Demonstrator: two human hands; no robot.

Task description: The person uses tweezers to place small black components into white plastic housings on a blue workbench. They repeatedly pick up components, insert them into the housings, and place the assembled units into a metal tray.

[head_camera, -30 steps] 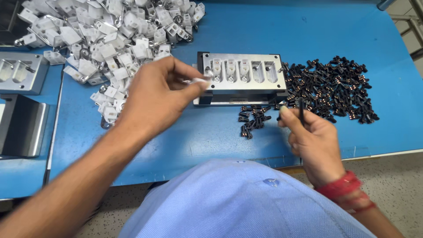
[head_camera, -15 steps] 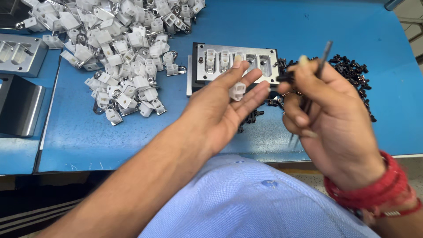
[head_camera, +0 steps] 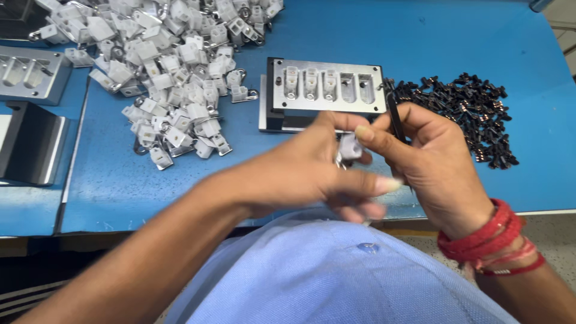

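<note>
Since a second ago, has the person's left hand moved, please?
Yes: the left hand has drawn back from the slotted metal fixture block toward the body, meeting the right hand.

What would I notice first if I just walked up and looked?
Two hands, left hand and right hand, meet in the middle over a small white part. Behind them sits a metal block with slots, some filled. A white pile lies to its left, a black pile to its right.
</note>
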